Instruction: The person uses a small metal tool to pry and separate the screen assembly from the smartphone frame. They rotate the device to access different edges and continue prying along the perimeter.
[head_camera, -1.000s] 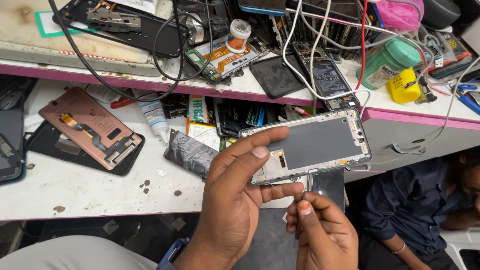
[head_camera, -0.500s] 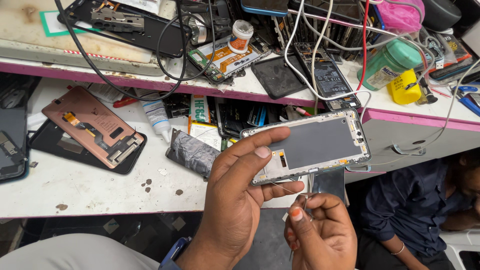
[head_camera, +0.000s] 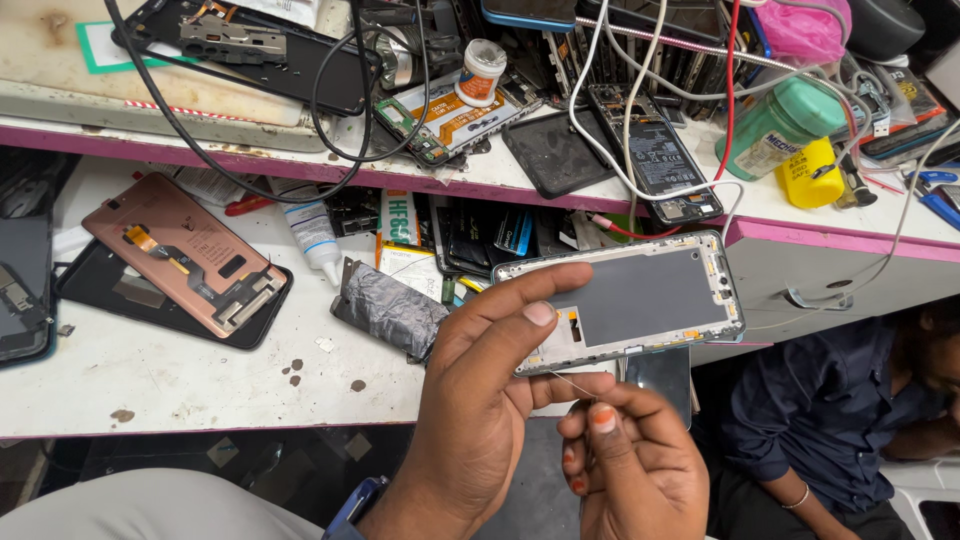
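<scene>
My left hand (head_camera: 490, 380) grips a phone middle frame (head_camera: 640, 295), a silver rim with a dark grey plate, by its lower left end and holds it level above the bench edge. My right hand (head_camera: 630, 470) sits just below it, fingers pinched on a thin, hair-like wire (head_camera: 572, 383) that runs up to the frame's lower edge. A dark glass panel (head_camera: 660, 372) shows behind the right hand, under the frame.
A copper-coloured phone back (head_camera: 190, 255) lies on a black panel at left. A crumpled grey foil pack (head_camera: 390, 310) and a white glue tube (head_camera: 312, 232) lie mid-bench. The upper shelf holds boards, cables, a green bottle (head_camera: 780, 125) and a yellow container (head_camera: 812, 172). A seated person (head_camera: 850, 420) is at lower right.
My right hand has shifted slightly up and left under the frame, fingers now pinched together. The frame and my left hand have stayed nearly still.
</scene>
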